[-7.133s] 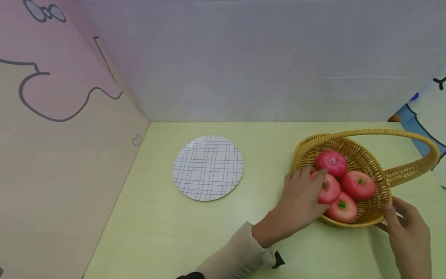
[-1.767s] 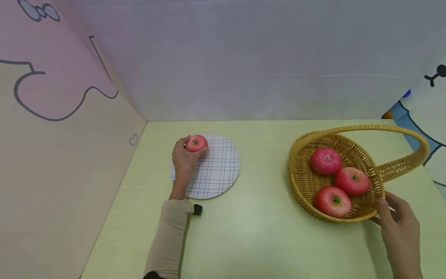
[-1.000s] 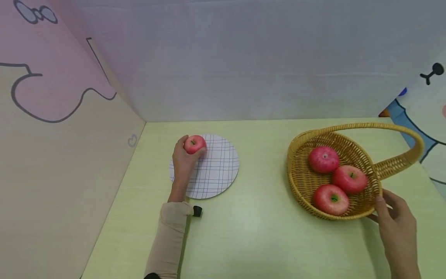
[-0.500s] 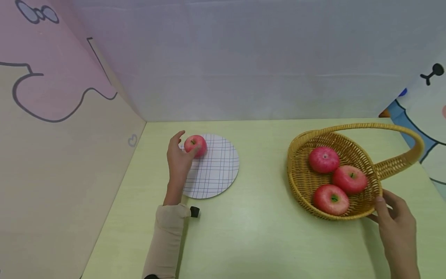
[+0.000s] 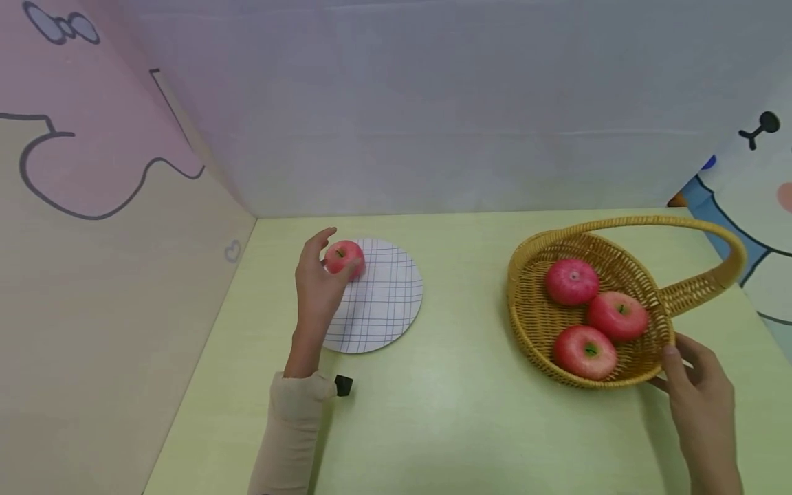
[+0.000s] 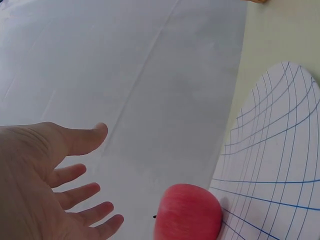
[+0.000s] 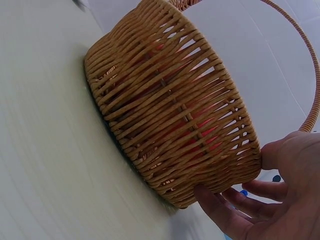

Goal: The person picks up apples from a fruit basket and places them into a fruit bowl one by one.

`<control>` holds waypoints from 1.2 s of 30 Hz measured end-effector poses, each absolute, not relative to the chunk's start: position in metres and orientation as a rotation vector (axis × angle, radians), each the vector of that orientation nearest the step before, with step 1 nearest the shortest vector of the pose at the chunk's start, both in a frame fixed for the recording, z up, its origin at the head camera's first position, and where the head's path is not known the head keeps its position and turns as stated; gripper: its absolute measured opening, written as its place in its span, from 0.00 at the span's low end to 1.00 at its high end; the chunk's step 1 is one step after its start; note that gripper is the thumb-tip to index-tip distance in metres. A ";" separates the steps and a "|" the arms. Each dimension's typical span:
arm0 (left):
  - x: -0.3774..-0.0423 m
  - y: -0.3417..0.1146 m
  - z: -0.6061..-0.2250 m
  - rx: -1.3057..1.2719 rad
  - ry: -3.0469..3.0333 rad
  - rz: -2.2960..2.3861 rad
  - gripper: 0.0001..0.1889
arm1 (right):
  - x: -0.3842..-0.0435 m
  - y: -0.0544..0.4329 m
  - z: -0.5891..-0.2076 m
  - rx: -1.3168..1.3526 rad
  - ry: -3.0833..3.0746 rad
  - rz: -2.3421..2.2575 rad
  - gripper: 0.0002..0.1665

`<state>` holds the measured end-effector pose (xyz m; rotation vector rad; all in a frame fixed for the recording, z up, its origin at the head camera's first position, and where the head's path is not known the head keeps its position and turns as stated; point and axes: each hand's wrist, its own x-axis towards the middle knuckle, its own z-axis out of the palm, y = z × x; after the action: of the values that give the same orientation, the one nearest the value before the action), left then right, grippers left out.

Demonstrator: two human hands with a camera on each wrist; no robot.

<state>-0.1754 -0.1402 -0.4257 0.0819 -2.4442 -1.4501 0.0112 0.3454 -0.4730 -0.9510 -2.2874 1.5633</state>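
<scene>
A red apple sits on the back left part of a round white plate with a blue checked pattern. My left hand is spread over the apple, thumb and fingers apart. In the left wrist view a gap shows between that hand and the apple. At the right stands a wicker basket with an arched handle, holding three red apples. My right hand grips the basket's near right rim, thumb on top and fingers against the outer wall, as the right wrist view shows of the basket.
The pale green table carries the plate and basket well apart. A grey-white back wall and a left panel with cartoon drawings bound it. Another printed panel is at the right.
My left hand has carried one apple from the basket to the plate, then spread its fingers and drawn back from it slightly. My right hand keeps holding the basket rim.
</scene>
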 end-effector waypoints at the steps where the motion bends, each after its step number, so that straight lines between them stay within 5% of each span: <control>1: -0.174 -0.139 -0.424 0.071 -2.451 -1.464 0.36 | 0.011 0.346 -0.473 -0.958 -2.296 1.556 0.30; 17: -0.150 -0.116 -0.397 -0.184 -2.513 -1.722 0.37 | 0.010 0.348 -0.474 -0.983 -2.209 1.639 0.30; 36: -0.151 -0.109 -0.391 -1.001 -2.620 -1.808 0.37 | 0.005 0.345 -0.471 -1.059 -2.209 1.597 0.29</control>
<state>-0.1512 -0.1090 -0.3911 -1.0011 -2.6195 -1.8080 0.0055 0.3453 -0.4713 -1.0593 -2.2090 1.5969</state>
